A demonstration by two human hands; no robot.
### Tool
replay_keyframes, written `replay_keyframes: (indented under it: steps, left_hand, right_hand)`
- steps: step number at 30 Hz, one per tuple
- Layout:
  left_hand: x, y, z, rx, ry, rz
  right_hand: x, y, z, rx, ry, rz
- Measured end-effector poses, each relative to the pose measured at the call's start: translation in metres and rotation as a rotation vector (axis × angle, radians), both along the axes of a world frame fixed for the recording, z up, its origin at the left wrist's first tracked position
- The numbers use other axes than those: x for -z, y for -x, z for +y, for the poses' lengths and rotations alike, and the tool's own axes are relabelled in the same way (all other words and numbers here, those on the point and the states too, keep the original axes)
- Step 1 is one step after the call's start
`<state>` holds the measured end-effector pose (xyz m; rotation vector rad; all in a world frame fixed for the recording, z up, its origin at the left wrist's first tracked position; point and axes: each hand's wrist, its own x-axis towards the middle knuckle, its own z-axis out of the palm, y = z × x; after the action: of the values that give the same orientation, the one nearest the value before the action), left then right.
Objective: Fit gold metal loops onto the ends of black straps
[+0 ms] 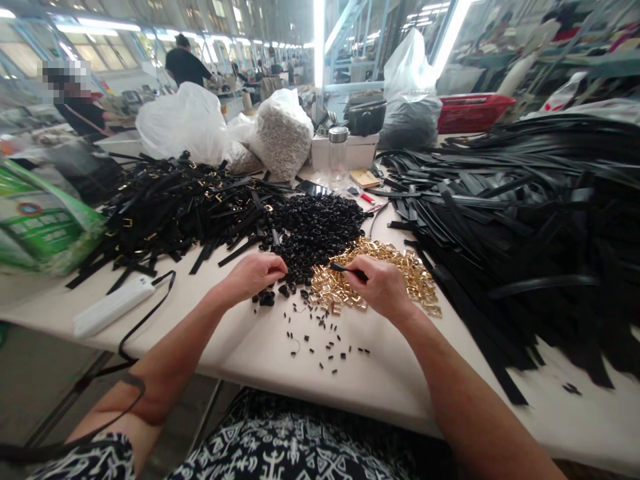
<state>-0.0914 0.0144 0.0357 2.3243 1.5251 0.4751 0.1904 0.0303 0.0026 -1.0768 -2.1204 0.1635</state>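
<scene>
A pale bench carried everything. Its right side bore a broad heap of black straps showing no gold fittings. Toward the far left corner lay a smaller heap of buckled straps, apparently the finished portion; the plain heap and loose parts suggested plenty remained.

Along the far edge, a white bag was full of pale bits, a clear bag held dark contents, and a red basket's contents were hidden. A green bag stood at the left edge, its contents unclear. A lidded jar looked empty.

Mid-bench, black loops adjoined gold buckles. The right hand pinched a black strip above the buckles. The left hand's fingertips were pressed together beside the loops; whether they gripped anything could not be told. Tiny black bits dotted the area toward the near edge.
</scene>
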Motion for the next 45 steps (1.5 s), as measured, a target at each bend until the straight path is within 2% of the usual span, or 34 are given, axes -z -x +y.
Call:
replay_keyframes:
  steps: [5, 10, 14, 19, 22, 28, 31, 37, 45]
  left_hand:
    - [0.009, 0.018, -0.013, 0.038, 0.016, 0.078]
    - [0.031, 0.000, -0.025, 0.121, -0.072, 0.072]
    - [0.043, -0.023, -0.015, 0.244, -0.198, 0.198]
    - [0.043, -0.037, 0.004, 0.340, -0.115, 0.244]
    - [0.038, -0.040, 0.009, 0.261, 0.007, 0.048]
    - [0.037, -0.056, 0.011, -0.173, 0.490, -0.871]
    - [0.041, -0.069, 0.010, -0.292, 0.596, -1.151]
    - [0.049, -0.084, 0.006, -0.293, 0.682, -1.339]
    - [0.047, -0.078, 0.009, -0.355, 0.841, -1.446]
  right_hand:
    - [-0.001, -0.002, 0.001, 0.018, 0.003, -0.025]
    - [0.000, 0.003, -0.002, -0.010, 0.005, -0.039]
    - [0.003, 0.006, -0.004, -0.034, 0.023, -0.039]
    - [0.008, 0.008, -0.003, -0.027, 0.042, -0.047]
    - [0.009, 0.008, -0.003, -0.036, 0.051, -0.056]
    - [0.008, 0.008, -0.005, -0.001, 0.016, -0.012]
    - [0.007, 0.008, -0.006, 0.002, -0.010, 0.014]
    - [0.008, 0.011, -0.008, -0.003, -0.025, -0.008]
    - [0.007, 0.008, -0.007, -0.078, 0.013, -0.077]
